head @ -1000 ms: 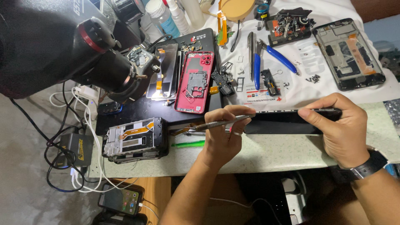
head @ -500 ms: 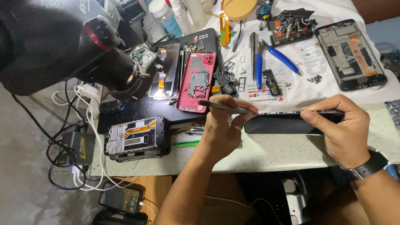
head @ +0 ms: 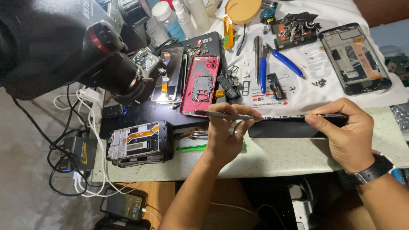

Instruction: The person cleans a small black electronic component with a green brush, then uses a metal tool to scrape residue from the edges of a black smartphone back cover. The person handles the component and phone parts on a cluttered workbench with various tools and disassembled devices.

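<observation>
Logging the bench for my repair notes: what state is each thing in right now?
left hand: gripping a thin metal pry tool
right hand: holding a dark phone on edge
red phone: back off, insides showing
phone frame: stripped, lying flat
floor phone: screen lit, cable plugged in

- Bench edge in front of my left hand (head: 223, 138) is bare speckled counter (head: 272, 155); I see room to slide there.
- Left of it, a stripped phone frame (head: 139, 142) and a green pen (head: 191, 148) block the way.
- Above, the red phone back (head: 200, 85) and loose small parts crowd the black mat (head: 140, 113).
- The microscope (head: 85, 51) overhangs the upper left, cutting headroom.
- Blue-handled pliers (head: 283, 61) and another open phone (head: 354, 57) fill the white cloth (head: 315, 91).
- Cables (head: 91, 127) tangle off the left edge.
</observation>
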